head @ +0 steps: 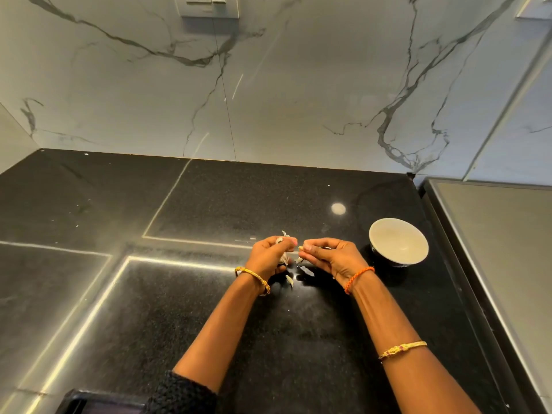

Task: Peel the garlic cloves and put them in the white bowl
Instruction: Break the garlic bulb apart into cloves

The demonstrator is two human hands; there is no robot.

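My left hand point(268, 256) grips a garlic bulb point(283, 258) with papery white skin showing above and below the curled fingers. A small pale garlic clove point(301, 249) is pinched at the fingertips of my right hand point(330, 256), close beside the left hand. Both hands hover just over the black counter. The white bowl point(398, 242) stands to the right of my right hand, and I see nothing inside it. Loose bits of garlic peel point(289, 279) lie on the counter beneath the hands.
The black speckled counter point(209, 309) spreads out to the left and front. A marble wall point(268, 85) backs it. A raised grey surface point(501, 234) borders the counter on the right, just past the bowl. A dark object point(98, 403) sits at the bottom left edge.
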